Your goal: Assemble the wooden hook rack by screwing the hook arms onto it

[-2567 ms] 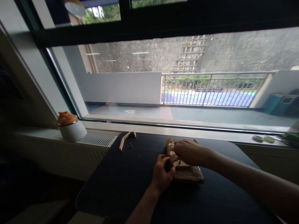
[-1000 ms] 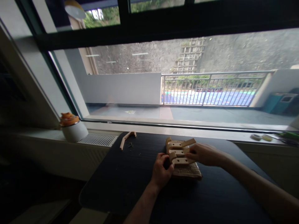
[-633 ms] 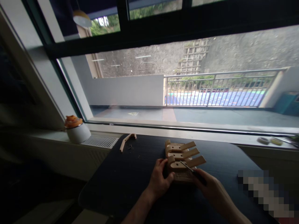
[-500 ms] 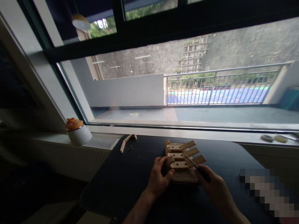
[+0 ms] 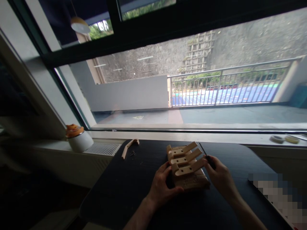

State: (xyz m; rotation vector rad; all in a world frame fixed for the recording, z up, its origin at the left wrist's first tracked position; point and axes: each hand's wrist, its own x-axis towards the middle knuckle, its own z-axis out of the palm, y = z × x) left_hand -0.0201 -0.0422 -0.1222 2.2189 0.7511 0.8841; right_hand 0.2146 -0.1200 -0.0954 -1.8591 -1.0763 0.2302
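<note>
A thick wooden board (image 5: 194, 182) rests on the dark table, turned at a slight angle. Three bent wooden hooks (image 5: 184, 170) lie side by side across it, with dark holes in their flat parts and their straight ends slanting up to the right. My left hand (image 5: 161, 183) grips the board's left side, thumb along the near edge and fingers by the hooks' curled ends. In my right hand (image 5: 221, 176) is a screwdriver (image 5: 210, 160) with a black handle. Its thin shaft points up and away, the tip apart from the hooks.
Another bent wooden hook (image 5: 129, 148) lies at the table's far left, beside several small dark screws (image 5: 132, 153). A white pot with an orange top (image 5: 80, 139) stands on the sill. Tape rolls (image 5: 277, 139) sit at the right. A blurred-out flat object (image 5: 275, 195) is on the table's right.
My right hand has lifted the screwdriver off the hooks and tipped its shaft upward, to the right of them. The board has turned slightly, and my left thumb lies further along its near side.
</note>
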